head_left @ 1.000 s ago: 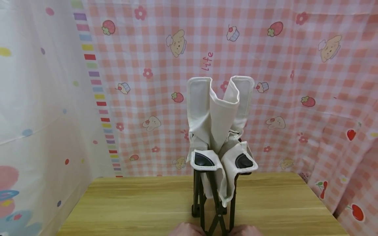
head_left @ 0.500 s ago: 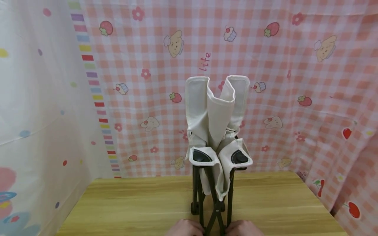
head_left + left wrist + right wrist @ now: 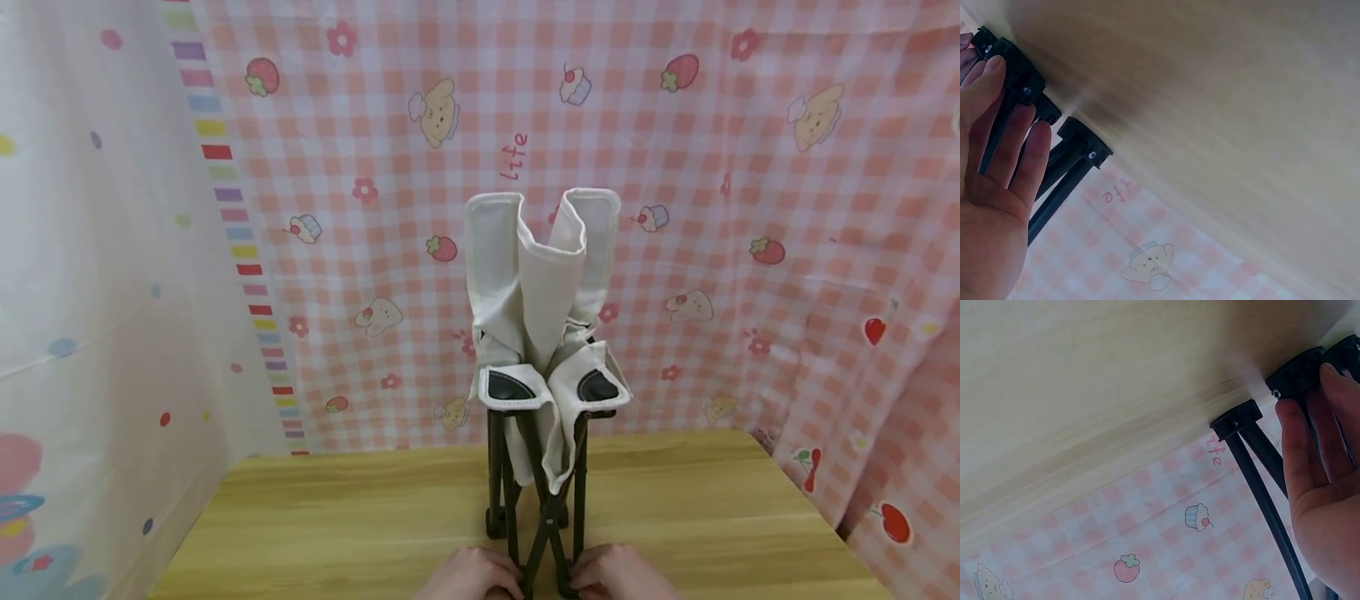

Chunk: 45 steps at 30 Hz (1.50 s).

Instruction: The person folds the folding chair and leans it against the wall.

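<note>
A partly folded folding chair with white canvas and a black frame stands upright on the wooden table. Its canvas seat and back are bunched into folds between the crossed legs. My left hand grips a front foot on the left side, thumb on one face and fingers behind. On the other side, my right hand pinches the right front foot between thumb and fingers. Both hands are low, close to the tabletop. A rear foot shows beside the left hand, untouched.
The wooden table reaches back to a pink checked curtain. A white dotted curtain hangs along the left, and more checked cloth borders the right edge.
The chair has shifted slightly away from me, and its two sides look a little closer together. Both hands have come further into the head view, still on the feet; the view itself has turned slightly.
</note>
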{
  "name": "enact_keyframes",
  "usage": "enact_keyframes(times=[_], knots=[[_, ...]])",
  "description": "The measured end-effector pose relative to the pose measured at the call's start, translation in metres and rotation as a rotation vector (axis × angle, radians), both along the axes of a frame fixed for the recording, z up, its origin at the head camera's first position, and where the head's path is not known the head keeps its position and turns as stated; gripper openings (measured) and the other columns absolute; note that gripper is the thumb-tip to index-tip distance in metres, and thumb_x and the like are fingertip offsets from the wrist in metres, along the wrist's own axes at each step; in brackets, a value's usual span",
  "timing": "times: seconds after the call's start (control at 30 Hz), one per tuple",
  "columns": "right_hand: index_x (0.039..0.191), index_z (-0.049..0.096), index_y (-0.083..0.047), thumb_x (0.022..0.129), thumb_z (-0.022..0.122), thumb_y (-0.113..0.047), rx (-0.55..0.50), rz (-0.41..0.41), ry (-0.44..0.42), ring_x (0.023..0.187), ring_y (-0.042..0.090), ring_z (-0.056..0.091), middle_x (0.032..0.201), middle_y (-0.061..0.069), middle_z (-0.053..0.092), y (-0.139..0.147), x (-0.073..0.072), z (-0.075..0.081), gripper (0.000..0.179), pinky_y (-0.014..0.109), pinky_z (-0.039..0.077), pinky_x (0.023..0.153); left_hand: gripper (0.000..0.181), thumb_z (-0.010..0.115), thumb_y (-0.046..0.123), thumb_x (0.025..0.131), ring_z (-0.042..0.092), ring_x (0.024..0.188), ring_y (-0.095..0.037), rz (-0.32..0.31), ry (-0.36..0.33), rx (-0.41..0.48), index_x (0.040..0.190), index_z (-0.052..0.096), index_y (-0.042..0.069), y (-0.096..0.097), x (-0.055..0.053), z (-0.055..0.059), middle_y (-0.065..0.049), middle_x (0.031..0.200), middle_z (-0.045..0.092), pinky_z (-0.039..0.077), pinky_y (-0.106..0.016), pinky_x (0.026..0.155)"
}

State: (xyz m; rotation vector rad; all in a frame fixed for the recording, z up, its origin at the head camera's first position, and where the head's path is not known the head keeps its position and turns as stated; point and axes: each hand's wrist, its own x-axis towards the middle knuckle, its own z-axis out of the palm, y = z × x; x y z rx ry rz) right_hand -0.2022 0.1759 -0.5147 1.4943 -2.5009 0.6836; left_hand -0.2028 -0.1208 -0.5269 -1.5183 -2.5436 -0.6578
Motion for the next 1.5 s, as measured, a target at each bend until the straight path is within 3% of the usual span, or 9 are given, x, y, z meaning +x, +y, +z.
enact_keyframes(times=[0.13,0.2,0.27,0.37,0.5,0.8,1.23,1.5], knots=[[0.091,0.085,-0.012,0.083,0.082,-0.001,0.010,0.020,0.044,0.082,0.001,0.073,0.090,-0.001,0.081,-0.002,-0.001,-0.001,0.014,0.003,0.051,0.068,0.014,0.073,0.017,0.098,0.070,0.093,0.011,-0.014,0.009,0.032,0.095,0.084,0.025,-0.003,-0.013,-0.026,0.011,0.105,0.081,0.051,0.000,0.076],[0.090,0.085,-0.012,0.082,0.082,-0.001,0.013,0.016,0.046,0.082,0.000,0.073,0.090,-0.001,0.081,-0.002,-0.002,-0.002,0.014,0.003,0.051,0.068,0.014,0.073,0.016,0.097,0.070,0.093,0.011,-0.012,0.016,0.034,0.095,0.084,0.025,-0.003,-0.015,-0.030,0.011,0.105,0.081,0.051,-0.001,0.076],[0.088,0.084,-0.012,0.082,0.082,0.000,0.015,0.008,0.055,0.082,0.000,0.072,0.089,-0.002,0.081,-0.003,-0.002,-0.001,0.014,0.003,0.051,0.068,0.013,0.075,0.014,0.095,0.071,0.093,0.009,-0.009,0.027,0.031,0.095,0.084,0.023,-0.003,-0.014,-0.025,0.010,0.104,0.081,0.051,0.000,0.077],[0.086,0.084,-0.013,0.081,0.082,0.000,0.023,-0.007,0.072,0.081,-0.001,0.071,0.088,-0.004,0.080,-0.005,-0.004,0.000,0.013,0.003,0.051,0.067,0.013,0.078,0.008,0.092,0.073,0.094,0.005,0.015,0.016,-0.001,0.094,0.084,0.019,-0.001,-0.007,-0.005,0.006,0.105,0.082,0.050,0.001,0.079],[0.085,0.084,-0.012,0.079,0.083,0.001,0.020,-0.001,0.105,0.081,0.000,0.072,0.087,-0.003,0.080,-0.005,-0.009,0.001,0.014,0.004,0.052,0.067,0.013,0.079,0.006,0.091,0.074,0.097,0.001,0.062,-0.012,-0.049,0.095,0.084,0.018,0.000,-0.007,0.004,0.005,0.106,0.082,0.050,0.001,0.079],[0.091,0.085,-0.014,0.087,0.081,-0.002,0.028,-0.087,-0.063,0.086,0.000,0.073,0.094,-0.003,0.081,-0.007,-0.010,0.006,0.014,0.012,0.059,0.070,0.013,0.078,0.009,0.094,0.074,0.101,0.002,0.116,-0.068,-0.024,0.096,0.084,0.021,-0.001,-0.010,0.007,0.007,0.109,0.081,0.055,-0.004,0.082],[0.092,0.085,-0.015,0.085,0.082,-0.002,0.041,-0.122,0.013,0.085,0.003,0.075,0.093,-0.003,0.082,-0.009,-0.017,0.003,0.015,0.010,0.058,0.071,0.017,0.078,0.006,0.092,0.075,0.105,-0.003,0.158,-0.048,-0.007,0.097,0.083,0.021,0.000,-0.016,0.005,0.006,0.113,0.081,0.058,-0.008,0.088],[0.092,0.085,-0.015,0.084,0.083,0.000,0.029,-0.135,0.034,0.085,0.004,0.075,0.093,-0.004,0.081,-0.014,-0.025,0.005,0.017,0.011,0.060,0.073,0.017,0.079,0.006,0.091,0.077,0.104,-0.006,0.226,0.020,-0.035,0.097,0.083,0.021,0.000,-0.020,0.004,0.005,0.113,0.082,0.062,-0.017,0.091]])
